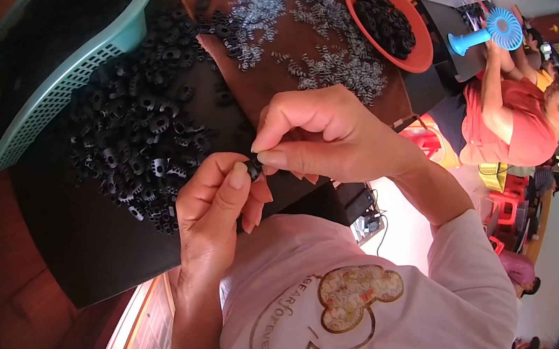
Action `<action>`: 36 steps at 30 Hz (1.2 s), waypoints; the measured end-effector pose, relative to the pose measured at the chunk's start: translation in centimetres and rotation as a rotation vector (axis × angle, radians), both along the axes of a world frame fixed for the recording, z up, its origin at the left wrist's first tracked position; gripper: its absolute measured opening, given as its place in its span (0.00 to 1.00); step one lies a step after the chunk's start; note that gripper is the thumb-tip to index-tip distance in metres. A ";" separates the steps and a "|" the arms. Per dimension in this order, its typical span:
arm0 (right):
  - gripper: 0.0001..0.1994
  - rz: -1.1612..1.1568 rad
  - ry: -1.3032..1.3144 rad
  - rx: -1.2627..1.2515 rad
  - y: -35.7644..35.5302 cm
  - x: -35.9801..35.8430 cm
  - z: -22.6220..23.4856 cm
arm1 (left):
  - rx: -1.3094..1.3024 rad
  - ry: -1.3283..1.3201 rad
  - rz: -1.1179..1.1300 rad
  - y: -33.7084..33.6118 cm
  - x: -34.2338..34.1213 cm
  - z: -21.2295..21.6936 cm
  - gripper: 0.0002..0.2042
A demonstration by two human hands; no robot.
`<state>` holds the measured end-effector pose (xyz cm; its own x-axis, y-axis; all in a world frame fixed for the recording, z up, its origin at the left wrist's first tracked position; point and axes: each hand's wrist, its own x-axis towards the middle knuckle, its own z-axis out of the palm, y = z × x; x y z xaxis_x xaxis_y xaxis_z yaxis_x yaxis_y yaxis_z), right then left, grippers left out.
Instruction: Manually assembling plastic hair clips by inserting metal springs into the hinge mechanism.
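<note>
Both the left hand [215, 197] and the right hand [317, 138] pinch one small black part [254, 169] between fingertips, raised above the bench [91, 248] near the chest, with the loose black parts [141, 143] and springs [304, 37] close for picking.

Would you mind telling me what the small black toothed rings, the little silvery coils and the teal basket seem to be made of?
The small black toothed rings look like moulded plastic, matte with dull highlights. The little silvery coils seem to be metal wire springs, judging by their bright glint. The teal lattice basket appears to be plastic, with a smooth, uniform colour and moulded holes. Both hands, the left and the right, pinch one small black piece.
</note>
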<state>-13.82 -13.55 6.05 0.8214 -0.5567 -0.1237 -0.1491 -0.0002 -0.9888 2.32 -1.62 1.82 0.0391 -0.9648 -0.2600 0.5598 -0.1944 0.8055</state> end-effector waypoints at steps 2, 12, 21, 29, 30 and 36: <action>0.03 0.009 0.003 0.008 -0.2 0.0 0.1 | -0.003 0.033 -0.012 0.1 0.2 0.0 0.11; 0.02 0.051 -0.039 -0.103 -0.1 -0.5 -0.7 | -0.055 -0.027 0.040 0.6 -0.4 -0.9 0.10; 0.02 0.038 -0.048 -0.137 0.3 -0.7 -0.8 | -0.052 -0.159 0.086 0.7 -1.2 -0.4 0.10; 0.04 0.005 -0.091 -0.310 0.8 -0.4 -1.1 | -0.083 -0.241 0.142 0.7 -1.8 -0.5 0.09; 0.04 -0.006 -0.091 -0.335 1.0 -0.4 -1.1 | -0.068 -0.241 0.117 0.8 -1.8 -0.4 0.09; 0.03 -0.043 -0.135 -0.337 1.3 -0.3 -1.7 | -0.084 -0.186 0.138 0.8 -1.8 -0.8 0.09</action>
<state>-14.14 -12.28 4.39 0.7925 -0.5823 0.1809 -0.0240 -0.3263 -0.9450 0.56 -0.78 1.06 0.2117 -0.9650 -0.1548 0.4168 -0.0541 0.9074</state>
